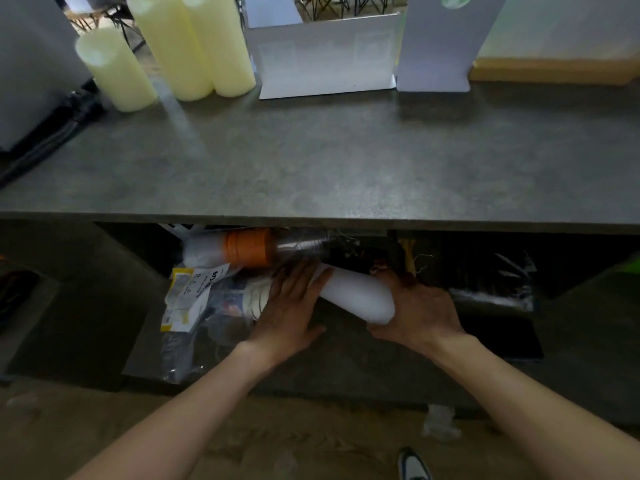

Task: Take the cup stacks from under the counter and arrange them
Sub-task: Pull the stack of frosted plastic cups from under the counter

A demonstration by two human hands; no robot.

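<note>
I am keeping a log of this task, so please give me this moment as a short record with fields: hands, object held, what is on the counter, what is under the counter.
left hand: left hand laid flat on the far end of the white cup stack
right hand: right hand wrapped around its near end
held object: white cup stack, lying tilted, in the shelf opening
on counter: three pale yellow stacks standing upright at the back left of the counter
under counter: sleeve with orange cups, labelled bags
</note>
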